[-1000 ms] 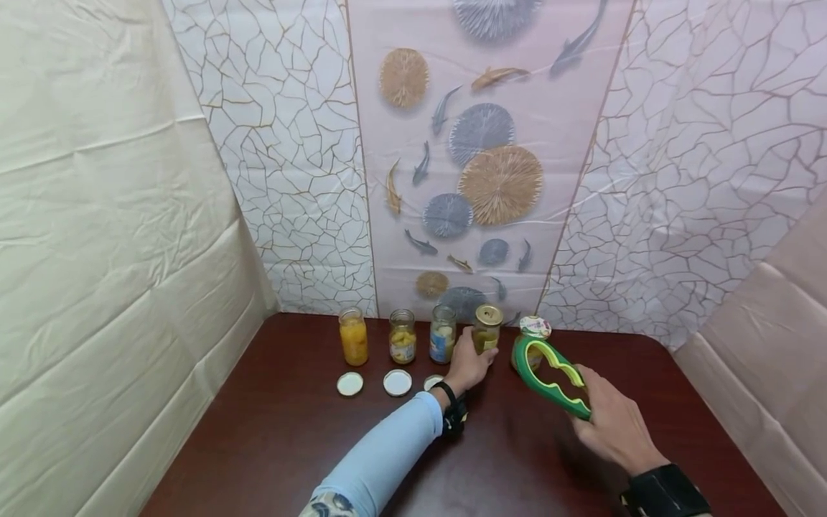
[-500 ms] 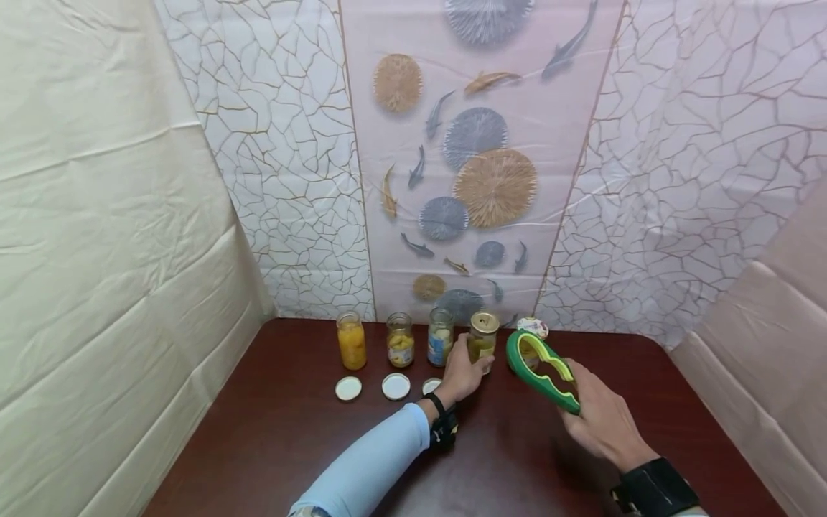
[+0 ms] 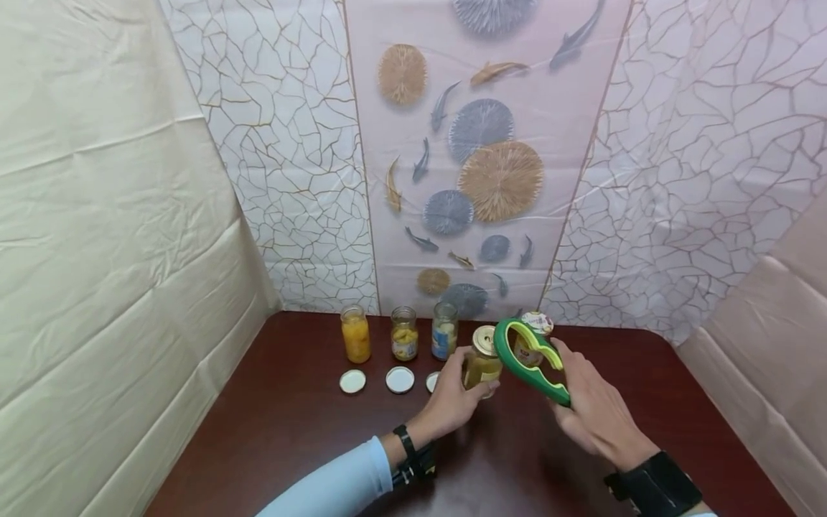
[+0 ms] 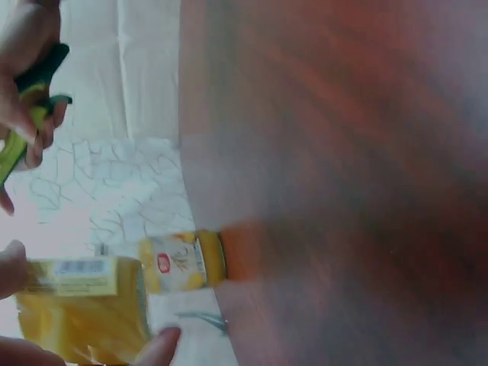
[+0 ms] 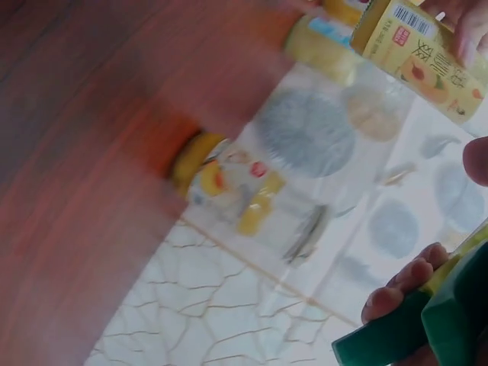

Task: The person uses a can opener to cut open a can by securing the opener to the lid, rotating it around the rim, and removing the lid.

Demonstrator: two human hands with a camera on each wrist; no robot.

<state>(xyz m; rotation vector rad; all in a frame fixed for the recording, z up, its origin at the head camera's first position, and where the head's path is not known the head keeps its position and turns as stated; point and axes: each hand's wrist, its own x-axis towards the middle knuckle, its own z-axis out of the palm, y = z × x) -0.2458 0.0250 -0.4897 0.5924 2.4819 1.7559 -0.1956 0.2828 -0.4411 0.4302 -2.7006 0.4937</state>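
My left hand (image 3: 449, 402) grips a glass jar (image 3: 483, 370) of yellow fruit by its side. Its gold lid is on, and the jar leans slightly above the table. The label with a barcode shows in the right wrist view on this jar (image 5: 419, 57). My right hand (image 3: 596, 409) holds a green jar opener (image 3: 539, 383) with a wavy yellow-green inner edge. The opener's looped end is right beside the gold lid and overlaps it in the head view. Behind the opener stands another lidded jar (image 5: 229, 179), partly hidden in the head view.
Three jars without lids stand along the back: one with orange fruit (image 3: 356, 339), one with yellow pieces (image 3: 404, 345), one with a blue label (image 3: 444, 339). Before them lie white-faced lids (image 3: 400, 380) on the dark red table (image 3: 291, 431). Patterned cloth (image 3: 310, 179) hangs behind.
My left hand has drawn the gold-lidded jar up from the back row and toward me. The jar opener in my right hand has shifted left, to the jar's lid.
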